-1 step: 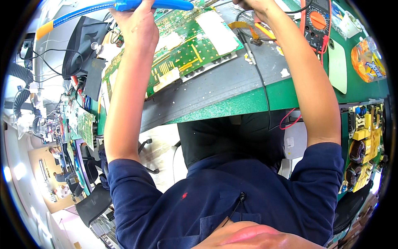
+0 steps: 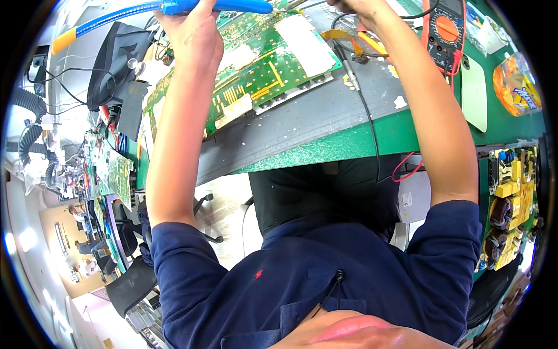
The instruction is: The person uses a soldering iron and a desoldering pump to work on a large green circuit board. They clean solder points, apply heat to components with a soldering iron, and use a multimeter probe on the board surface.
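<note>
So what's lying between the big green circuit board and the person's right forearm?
In the head view, grey mat shows right of the circuit board, with a thin black cable, an orange-brown strip and some white scraps.

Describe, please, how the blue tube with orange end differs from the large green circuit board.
The blue tube is long and narrow; the green circuit board is broad and flat. The left hand holds the tube; the board lies on the grey mat.
</note>
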The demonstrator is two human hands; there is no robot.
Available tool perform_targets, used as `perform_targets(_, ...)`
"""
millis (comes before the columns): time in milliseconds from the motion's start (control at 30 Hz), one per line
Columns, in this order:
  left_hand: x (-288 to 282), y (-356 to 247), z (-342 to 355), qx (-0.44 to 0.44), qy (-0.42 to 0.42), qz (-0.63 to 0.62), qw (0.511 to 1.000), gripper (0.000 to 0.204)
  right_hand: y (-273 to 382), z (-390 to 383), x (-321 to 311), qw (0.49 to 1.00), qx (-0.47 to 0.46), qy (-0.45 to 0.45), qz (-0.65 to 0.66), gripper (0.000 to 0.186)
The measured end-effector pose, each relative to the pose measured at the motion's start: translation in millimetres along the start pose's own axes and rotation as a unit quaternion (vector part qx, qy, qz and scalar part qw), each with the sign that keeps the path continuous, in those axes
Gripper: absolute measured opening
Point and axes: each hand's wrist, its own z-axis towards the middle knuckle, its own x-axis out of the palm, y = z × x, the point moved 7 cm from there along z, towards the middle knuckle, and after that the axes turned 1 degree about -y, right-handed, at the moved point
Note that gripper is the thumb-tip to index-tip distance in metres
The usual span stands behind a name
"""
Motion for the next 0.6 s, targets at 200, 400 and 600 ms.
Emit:
perform_targets(200,-1.5,3.1,2.1,-0.014,-0.007,-0.014,1.000,0.058,5.1,-4.4,-1.4,1.000,-0.002,-0.009,-0.014,0.037)
perform_targets(400,-0.2,1.6,0.3,-0.006,-0.014,-0.022,1.000,0.054,7.8,-6.6,-2.3,1.000,-0.002,-0.007,-0.015,0.035)
perform_targets(600,-1.2,7.0,3.2,-0.001,0.014,-0.039,0.999,0.055,6.4,-6.5,-0.5,1.000,-0.003,-0.005,-0.005,0.034)
